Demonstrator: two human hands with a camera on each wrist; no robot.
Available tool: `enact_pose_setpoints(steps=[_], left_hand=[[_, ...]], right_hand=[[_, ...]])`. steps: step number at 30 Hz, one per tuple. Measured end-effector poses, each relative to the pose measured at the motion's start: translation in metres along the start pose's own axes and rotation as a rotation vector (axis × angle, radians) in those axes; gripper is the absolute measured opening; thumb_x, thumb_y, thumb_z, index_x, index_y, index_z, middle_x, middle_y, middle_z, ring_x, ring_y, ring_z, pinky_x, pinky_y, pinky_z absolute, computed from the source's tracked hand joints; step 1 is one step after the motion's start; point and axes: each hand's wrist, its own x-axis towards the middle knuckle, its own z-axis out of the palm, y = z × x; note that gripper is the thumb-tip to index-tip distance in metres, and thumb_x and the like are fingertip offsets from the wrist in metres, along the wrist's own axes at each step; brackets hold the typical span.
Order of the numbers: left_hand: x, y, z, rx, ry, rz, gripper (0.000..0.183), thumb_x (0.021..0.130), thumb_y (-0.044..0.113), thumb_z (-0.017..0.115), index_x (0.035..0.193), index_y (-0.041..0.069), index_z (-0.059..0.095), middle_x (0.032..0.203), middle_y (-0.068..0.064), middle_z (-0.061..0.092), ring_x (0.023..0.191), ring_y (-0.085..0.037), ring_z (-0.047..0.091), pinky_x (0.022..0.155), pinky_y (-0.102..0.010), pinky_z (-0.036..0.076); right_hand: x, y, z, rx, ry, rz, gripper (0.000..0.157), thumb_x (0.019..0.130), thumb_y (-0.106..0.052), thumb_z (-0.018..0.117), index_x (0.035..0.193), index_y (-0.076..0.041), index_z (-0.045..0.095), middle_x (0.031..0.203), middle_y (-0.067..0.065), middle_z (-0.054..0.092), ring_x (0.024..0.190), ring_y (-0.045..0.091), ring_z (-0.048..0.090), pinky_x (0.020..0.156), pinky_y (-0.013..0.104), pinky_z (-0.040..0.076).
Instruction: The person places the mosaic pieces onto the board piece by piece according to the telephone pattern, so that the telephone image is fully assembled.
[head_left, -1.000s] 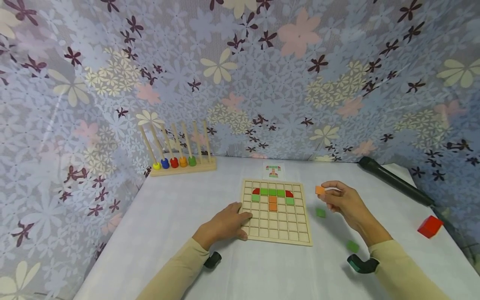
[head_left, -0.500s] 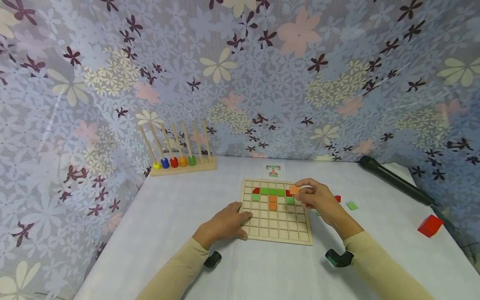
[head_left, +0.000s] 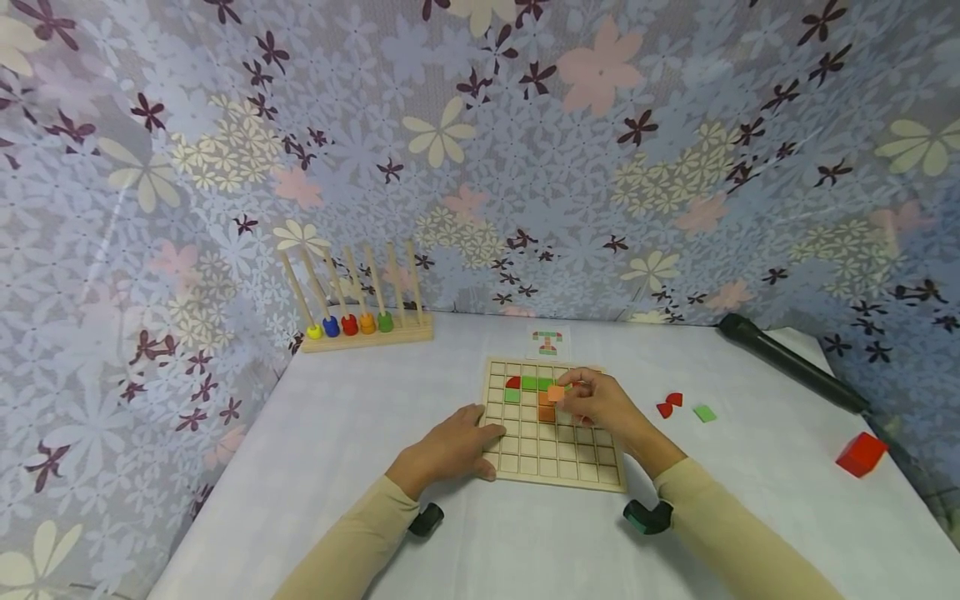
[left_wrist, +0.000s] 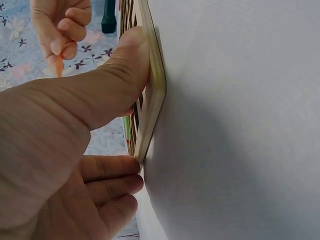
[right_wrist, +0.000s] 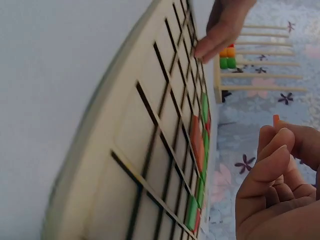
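A wooden grid board (head_left: pixel 558 468) lies on the white table, with red, green and orange tiles set in its upper rows. At its left edge, my left hand (head_left: pixel 453 442) rests with the fingers fairly straight; in the left wrist view the thumb (left_wrist: pixel 127 70) touches the board's rim. My right hand (head_left: pixel 603 406) pinches an orange square tile (head_left: pixel 555 393) between thumb and fingertips, held above the column of orange tiles (head_left: pixel 546 414). The right wrist view shows that tile (right_wrist: pixel 276 119) edge-on, raised off the board. Some right-side tiles are hidden behind the right hand.
A small pattern card (head_left: pixel 547 342) lies behind the board. Two red quarter-round tiles (head_left: pixel 670 406) and a green tile (head_left: pixel 704 413) lie to its right. Farther right are a red block (head_left: pixel 861 455) and a black rod-like object (head_left: pixel 787 362). A peg stand with coloured beads (head_left: pixel 367 335) stands back left.
My right hand has carried the orange tile leftward from beside the board to over its middle, uncovering the loose red and green tiles. My left hand has stayed in place.
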Motion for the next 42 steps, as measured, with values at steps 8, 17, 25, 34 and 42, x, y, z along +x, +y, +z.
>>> enact_pose_setpoints(steps=[8,17,25,34,42], left_hand=[[-0.001,0.001,0.002,0.012,-0.003,0.007,0.073,0.082,0.049,0.079,0.146,0.022,0.056,0.157,-0.02,0.04,0.146,-0.035,0.039,0.117,-0.045,0.038],[-0.002,0.002,0.0,0.003,0.007,0.014,0.072,0.082,0.046,0.08,0.146,0.021,0.057,0.155,-0.02,0.041,0.145,-0.033,0.04,0.117,-0.044,0.038],[-0.003,0.003,-0.003,0.0,0.012,0.02,0.072,0.081,0.046,0.08,0.145,0.021,0.058,0.155,-0.02,0.042,0.145,-0.033,0.04,0.117,-0.044,0.038],[-0.002,0.002,-0.002,0.007,0.014,0.026,0.073,0.081,0.047,0.08,0.146,0.021,0.057,0.155,-0.02,0.041,0.145,-0.034,0.04,0.117,-0.045,0.038],[-0.002,0.001,-0.001,-0.006,0.017,0.021,0.072,0.082,0.046,0.08,0.146,0.021,0.057,0.156,-0.021,0.04,0.146,-0.036,0.038,0.117,-0.046,0.037]], right_hand=[[0.002,0.009,0.016,-0.084,-0.04,0.026,0.038,0.093,-0.01,0.071,0.127,0.002,0.057,0.093,0.01,0.067,0.073,0.022,0.06,0.061,0.031,0.05],[0.001,0.018,0.025,-0.3,-0.052,0.023,0.029,0.085,-0.008,0.077,0.111,-0.004,0.064,0.081,0.005,0.055,0.07,0.017,0.05,0.062,0.03,0.043],[0.0,0.019,0.032,-0.44,0.002,0.014,0.026,0.079,0.0,0.078,0.099,-0.007,0.064,0.074,0.003,0.053,0.067,0.017,0.048,0.06,0.032,0.039],[-0.005,0.017,0.025,-0.428,0.02,0.02,0.025,0.083,-0.006,0.079,0.105,-0.007,0.066,0.081,0.005,0.058,0.072,0.018,0.051,0.062,0.032,0.042],[-0.017,0.017,-0.024,-0.235,-0.005,0.005,0.04,0.094,-0.01,0.071,0.129,0.002,0.057,0.102,0.014,0.057,0.074,0.02,0.051,0.058,0.032,0.044]])
